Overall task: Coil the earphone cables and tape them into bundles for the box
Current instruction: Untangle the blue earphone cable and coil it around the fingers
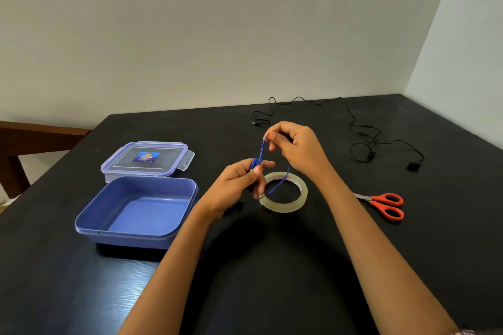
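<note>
Left hand (239, 185) is gripping the blue earphone cable (257, 162) coiled around its fingers so the loops aren't slipping. Right hand (296, 147) is pinching the free strand above, probably feeding another turn. Tape roll (283, 205) and scissors (374, 198) are sitting close for bundling, with the open box (136, 234) waiting on the desk (449, 226).

Looks like a home, probably a dining corner: black wood-grain table (54, 280) set against plain painted walls (217, 35), brown wooden chair (32, 136) at left, household plastic food box (122, 236) on top
</note>
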